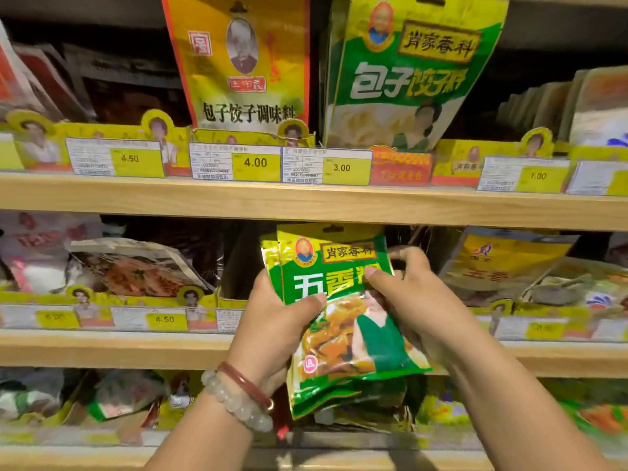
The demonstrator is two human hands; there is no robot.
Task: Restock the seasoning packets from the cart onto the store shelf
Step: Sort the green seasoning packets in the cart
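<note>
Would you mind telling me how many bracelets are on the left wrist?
2: a pale beaded bracelet nearer the forearm and a thin reddish bangle beside it, nearer the left hand.

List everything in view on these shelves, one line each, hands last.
Green seasoning packets: small stack, count unclear, green and yellow, held before the middle shelf.
Yellow-red packet: one in front, top shelf, centre.
Large green packet: one in front, top shelf, beside it.
Price tags: several, yellow and white, along the shelf edges.
Wooden shelves: three visible, light wood.
Bracelets: two, pale beads and red, left wrist.
Left hand: grips the stack's left edge.
Right hand: fingers pinch the stack's right edge.
</note>
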